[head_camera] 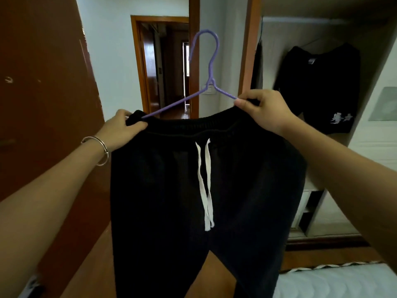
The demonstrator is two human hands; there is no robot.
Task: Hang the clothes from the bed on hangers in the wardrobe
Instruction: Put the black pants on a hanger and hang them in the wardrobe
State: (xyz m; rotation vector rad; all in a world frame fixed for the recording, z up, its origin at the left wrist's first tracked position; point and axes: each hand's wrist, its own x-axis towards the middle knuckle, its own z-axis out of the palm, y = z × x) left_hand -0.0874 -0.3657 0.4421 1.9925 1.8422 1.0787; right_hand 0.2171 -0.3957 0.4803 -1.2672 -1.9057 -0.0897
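Biggest risk here imo: the waistband only sits on the hanger tips, so if either pinch loosens the black pants could slide off the purple hanger. The left hand pinches one waistband corner over a hanger end, the right hand pinches the other, pants hanging between them, with the wardrobe off right.

Open wardrobe at right, free rail stretch between grey garment and black shorts, brown door close at left
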